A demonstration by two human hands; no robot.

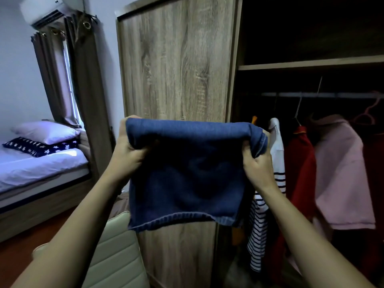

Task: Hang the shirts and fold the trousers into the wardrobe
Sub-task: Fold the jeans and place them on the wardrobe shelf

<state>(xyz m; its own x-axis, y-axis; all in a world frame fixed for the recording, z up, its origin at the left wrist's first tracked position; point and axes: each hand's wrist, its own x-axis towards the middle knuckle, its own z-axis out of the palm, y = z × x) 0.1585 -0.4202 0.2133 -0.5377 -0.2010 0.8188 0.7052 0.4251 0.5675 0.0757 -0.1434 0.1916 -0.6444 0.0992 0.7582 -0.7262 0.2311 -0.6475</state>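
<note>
Folded blue denim trousers (187, 173) hang in the air in front of the wardrobe door (176, 63). My left hand (126, 150) grips their upper left corner and my right hand (257, 165) grips the upper right corner, fingers curled into the cloth. The fold lies along the top edge and the hemmed edge hangs at the bottom. To the right, the open wardrobe shows a rail (322, 95) with hung shirts: a white striped shirt (268, 183), a red shirt (301, 163) and a pink shirt (342, 173).
A wooden shelf (311, 64) spans the wardrobe above the rail. A pale padded chair (116, 252) stands below my left arm. At the left is a bed (37, 167) with pillows, beside curtains (83, 80) and an air conditioner (47, 9).
</note>
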